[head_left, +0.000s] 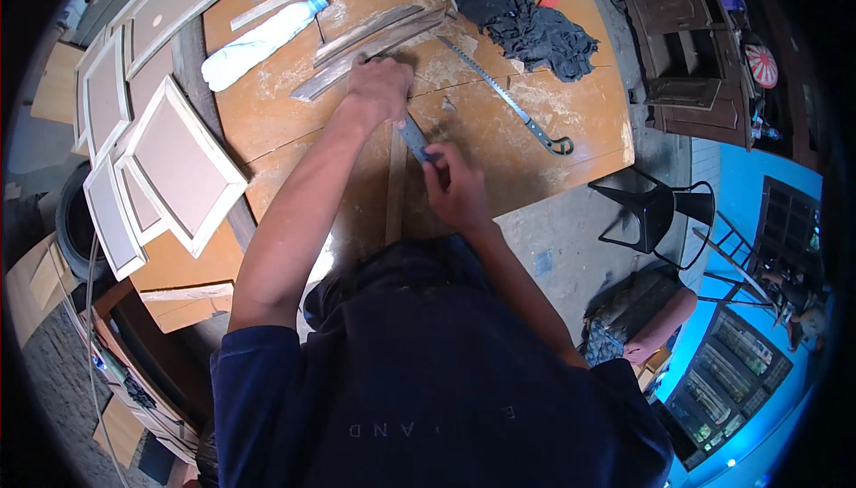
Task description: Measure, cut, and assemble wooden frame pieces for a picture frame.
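Observation:
A narrow blue-grey strip point(414, 139) runs between my hands over the wooden table; I cannot tell its material. My left hand point(382, 89) is closed at its far end, with the fingertips partly hidden. At the near end, the bent fingers of my right hand point(456, 188) pinch the strip. Just beyond my left hand lie grey, weathered wood strips point(370, 35). A hand saw point(499, 91) with a toothed blade and dark curved handle rests to the right. A pale wood strip point(395, 187) lies below the hands, pointing toward my body.
The orange-brown table point(571, 123) carries wood dust and chips. On it are a pale plastic bottle point(263, 42) with a blue cap and crumpled black cloth point(544, 33). Framed panels point(183, 167) lean at the left. A black metal chair point(655, 212) stands at the right.

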Demonstrator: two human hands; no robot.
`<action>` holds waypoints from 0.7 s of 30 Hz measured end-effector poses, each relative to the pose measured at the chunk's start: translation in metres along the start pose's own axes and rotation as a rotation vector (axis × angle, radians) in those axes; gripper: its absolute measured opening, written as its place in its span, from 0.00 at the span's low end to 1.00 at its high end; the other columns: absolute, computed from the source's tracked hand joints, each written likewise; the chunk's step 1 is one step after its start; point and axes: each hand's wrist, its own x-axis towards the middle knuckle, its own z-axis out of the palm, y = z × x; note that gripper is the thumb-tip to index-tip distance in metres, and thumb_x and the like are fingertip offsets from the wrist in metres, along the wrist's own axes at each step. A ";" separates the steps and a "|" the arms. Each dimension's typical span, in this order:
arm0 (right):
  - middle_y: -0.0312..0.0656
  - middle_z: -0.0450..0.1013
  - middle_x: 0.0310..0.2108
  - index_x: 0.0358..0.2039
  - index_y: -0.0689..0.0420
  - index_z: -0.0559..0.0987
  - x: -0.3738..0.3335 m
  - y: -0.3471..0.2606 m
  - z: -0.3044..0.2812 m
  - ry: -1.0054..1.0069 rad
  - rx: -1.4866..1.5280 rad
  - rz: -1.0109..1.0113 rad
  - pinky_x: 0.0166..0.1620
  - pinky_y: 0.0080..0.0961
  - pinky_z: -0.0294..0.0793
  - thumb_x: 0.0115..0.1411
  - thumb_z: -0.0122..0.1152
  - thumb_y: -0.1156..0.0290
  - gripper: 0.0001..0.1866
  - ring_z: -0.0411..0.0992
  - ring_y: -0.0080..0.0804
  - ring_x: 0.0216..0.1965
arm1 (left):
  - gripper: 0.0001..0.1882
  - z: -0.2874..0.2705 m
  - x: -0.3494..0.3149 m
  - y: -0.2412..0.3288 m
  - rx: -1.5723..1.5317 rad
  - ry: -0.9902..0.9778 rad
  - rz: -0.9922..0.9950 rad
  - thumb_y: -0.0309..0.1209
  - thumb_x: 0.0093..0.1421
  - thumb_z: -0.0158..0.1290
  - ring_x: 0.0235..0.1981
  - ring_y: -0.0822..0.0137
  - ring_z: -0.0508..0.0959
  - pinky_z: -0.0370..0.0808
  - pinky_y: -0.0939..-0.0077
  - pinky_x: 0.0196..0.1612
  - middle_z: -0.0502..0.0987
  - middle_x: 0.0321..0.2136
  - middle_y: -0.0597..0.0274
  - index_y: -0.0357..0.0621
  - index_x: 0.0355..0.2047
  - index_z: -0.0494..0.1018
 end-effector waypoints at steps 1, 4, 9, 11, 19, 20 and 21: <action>0.44 0.73 0.21 0.40 0.55 0.73 -0.001 0.000 0.007 -0.003 0.002 0.000 0.25 0.33 0.72 0.60 0.63 0.76 0.09 0.74 0.37 0.19 | 0.24 0.001 0.001 0.002 -0.001 -0.002 -0.003 0.40 0.41 0.73 0.49 0.52 0.80 0.73 0.58 0.53 0.81 0.41 0.53 0.47 0.39 0.81; 0.44 0.72 0.20 0.39 0.55 0.74 0.004 0.000 0.023 0.015 -0.013 -0.039 0.25 0.34 0.72 0.59 0.63 0.76 0.09 0.74 0.38 0.20 | 0.24 0.002 0.000 0.002 0.019 0.025 0.002 0.39 0.41 0.73 0.49 0.52 0.80 0.73 0.58 0.54 0.82 0.41 0.53 0.46 0.39 0.81; 0.48 0.73 0.23 0.36 0.56 0.75 0.021 0.005 0.040 0.087 -0.099 -0.152 0.28 0.39 0.73 0.57 0.64 0.74 0.08 0.74 0.49 0.24 | 0.25 0.004 -0.002 0.004 0.022 0.068 0.012 0.38 0.41 0.73 0.48 0.52 0.81 0.73 0.58 0.54 0.82 0.41 0.52 0.45 0.40 0.81; 0.49 0.73 0.24 0.36 0.56 0.75 0.020 0.010 0.042 0.076 -0.103 -0.139 0.29 0.40 0.73 0.57 0.64 0.74 0.08 0.74 0.50 0.25 | 0.26 -0.001 -0.001 0.007 0.011 -0.013 -0.011 0.37 0.43 0.72 0.52 0.54 0.78 0.68 0.56 0.59 0.80 0.46 0.54 0.47 0.44 0.79; 0.50 0.73 0.25 0.36 0.56 0.75 0.022 0.006 0.041 0.037 -0.118 -0.099 0.30 0.42 0.74 0.57 0.63 0.74 0.07 0.75 0.52 0.26 | 0.27 -0.005 -0.001 0.006 -0.005 -0.105 -0.034 0.35 0.44 0.71 0.55 0.56 0.77 0.63 0.54 0.64 0.80 0.49 0.56 0.49 0.47 0.79; 0.50 0.73 0.25 0.36 0.56 0.75 0.022 0.006 0.042 0.044 -0.117 -0.107 0.30 0.42 0.74 0.57 0.63 0.74 0.07 0.75 0.52 0.26 | 0.26 -0.004 -0.001 0.006 0.004 -0.083 -0.029 0.35 0.44 0.71 0.55 0.56 0.77 0.64 0.53 0.64 0.80 0.49 0.56 0.49 0.46 0.80; 0.50 0.73 0.24 0.36 0.56 0.75 0.022 0.007 0.043 0.052 -0.116 -0.114 0.30 0.42 0.74 0.57 0.63 0.74 0.07 0.75 0.53 0.26 | 0.26 -0.002 0.000 0.006 0.013 -0.062 -0.024 0.35 0.44 0.71 0.55 0.56 0.77 0.64 0.53 0.64 0.80 0.48 0.56 0.49 0.46 0.80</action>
